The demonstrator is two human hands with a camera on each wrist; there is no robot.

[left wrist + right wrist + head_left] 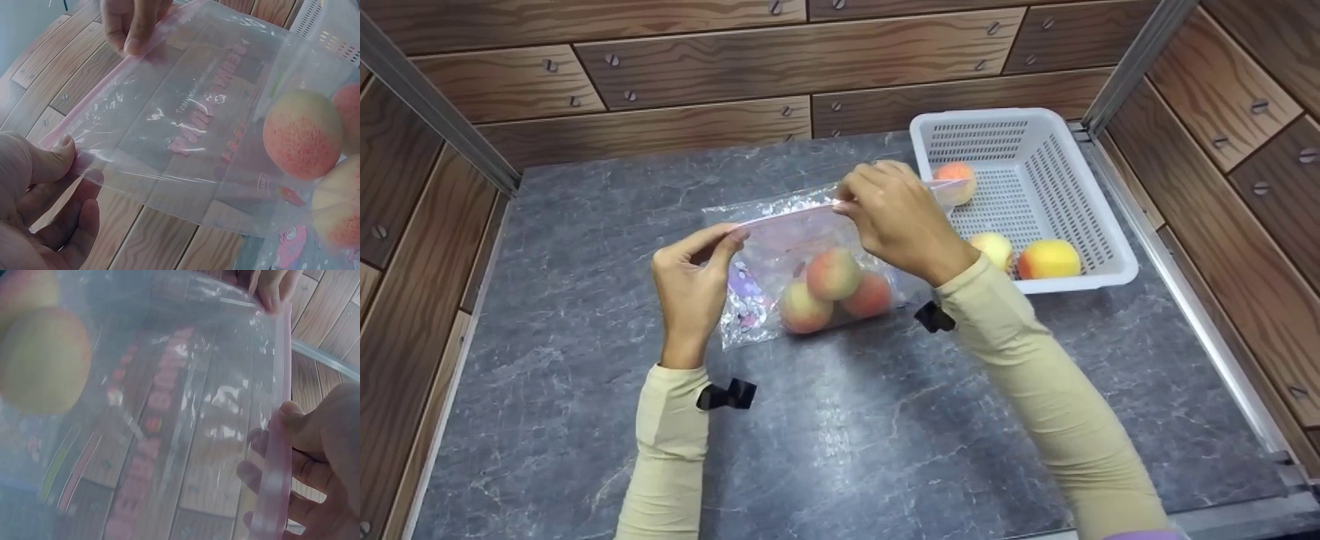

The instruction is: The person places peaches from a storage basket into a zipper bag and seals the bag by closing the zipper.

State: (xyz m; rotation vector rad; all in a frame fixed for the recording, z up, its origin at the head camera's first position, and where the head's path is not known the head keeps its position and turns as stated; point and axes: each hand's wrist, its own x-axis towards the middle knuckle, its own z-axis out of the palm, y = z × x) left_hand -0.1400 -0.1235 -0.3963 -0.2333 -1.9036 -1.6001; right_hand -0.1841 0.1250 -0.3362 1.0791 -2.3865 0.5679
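Three peaches (834,274) show hazily through the bag (769,251), left fingers (726,246) and right fingers (851,189) pinching its pink rim (791,215).

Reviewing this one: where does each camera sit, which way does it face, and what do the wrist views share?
Head: worn on the head, facing forward and down at a clear plastic bag with a pink edge, holding red-and-yellowish round fruits; the left hand, right hand and beige sleeves show.
Left wrist: on that wrist, looking across the bag; left hand lower left, right hand at top.
Right wrist: on that wrist, looking across the bag; right hand at right, left hand at top.
Shared by both wrists: bag, fruits, both hands.
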